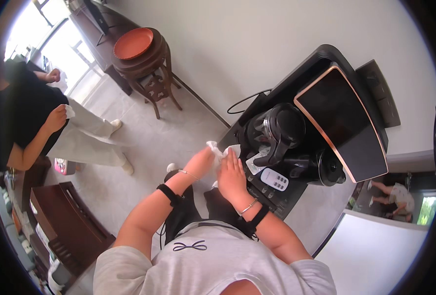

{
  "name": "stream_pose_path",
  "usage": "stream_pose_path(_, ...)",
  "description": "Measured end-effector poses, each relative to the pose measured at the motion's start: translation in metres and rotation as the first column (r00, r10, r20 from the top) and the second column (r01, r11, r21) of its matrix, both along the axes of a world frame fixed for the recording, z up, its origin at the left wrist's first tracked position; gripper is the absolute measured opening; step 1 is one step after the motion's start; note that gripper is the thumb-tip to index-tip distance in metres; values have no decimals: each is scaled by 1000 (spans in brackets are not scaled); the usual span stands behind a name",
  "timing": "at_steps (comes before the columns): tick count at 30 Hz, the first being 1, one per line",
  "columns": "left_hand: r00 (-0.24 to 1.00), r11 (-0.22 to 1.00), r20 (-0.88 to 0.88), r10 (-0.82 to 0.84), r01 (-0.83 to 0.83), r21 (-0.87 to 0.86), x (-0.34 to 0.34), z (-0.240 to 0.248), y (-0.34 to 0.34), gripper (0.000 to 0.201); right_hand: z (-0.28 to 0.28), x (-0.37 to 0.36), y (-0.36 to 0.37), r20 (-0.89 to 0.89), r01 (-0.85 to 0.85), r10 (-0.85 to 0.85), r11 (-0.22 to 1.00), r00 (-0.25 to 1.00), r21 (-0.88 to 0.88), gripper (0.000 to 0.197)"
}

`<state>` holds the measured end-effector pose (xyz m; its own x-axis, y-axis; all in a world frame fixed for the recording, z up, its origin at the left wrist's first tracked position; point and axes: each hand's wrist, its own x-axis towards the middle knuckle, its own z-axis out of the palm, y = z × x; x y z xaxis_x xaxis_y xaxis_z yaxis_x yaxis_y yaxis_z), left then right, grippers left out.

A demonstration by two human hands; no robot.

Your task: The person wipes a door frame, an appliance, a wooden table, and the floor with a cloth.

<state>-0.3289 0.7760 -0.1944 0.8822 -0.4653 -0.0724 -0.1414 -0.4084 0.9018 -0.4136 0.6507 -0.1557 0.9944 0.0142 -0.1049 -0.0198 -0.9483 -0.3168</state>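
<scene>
A crumpled white tissue [218, 151] stretches between my two hands at the left edge of a black tea machine. My left hand [201, 163] is closed on one end of it, with most of the fingers turned out of sight. The fingers of my right hand [232, 178] lie over the other part, close together, and tissue shows past the fingertips. To the right of my hands, a glass kettle with a black lid and handle [281, 125] sits on the machine. A white remote control [274, 179] lies on the machine's front panel, near another piece of white tissue [255, 160].
A second dark pot [323, 167] stands beside the kettle, under a dark panel with a copper-coloured rim [343, 123]. At the left, another person [36, 108] stands holding something white. A red tray [133, 43] rests on a round wooden stand. A wooden chair [65, 221] is at the lower left.
</scene>
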Motion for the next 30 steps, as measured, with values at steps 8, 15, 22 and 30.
stream_pose_path(8, 896, 892, -63, -440, 444, 83, 87, -26, -72, 20, -12, 80, -14, 106, 325, -317, 943, 942, -75, 42)
stream_pose_path(15, 858, 828, 12, -513, 499, -256, 50, -34, -32, 18, 5, 42, 31, 62, 368, -364, 927, 929, -68, 31)
stream_pose_path(22, 863, 826, -202, -463, 338, -451, 105, -29, -57, 14, -6, 110, 7, 199, 413, -382, 898, 903, -150, 29)
stream_pose_path(30, 695, 740, -383, -609, 325, -588, 169, -4, -120, 18, -15, 167, -33, 24, 649, -653, 747, 757, -147, 43)
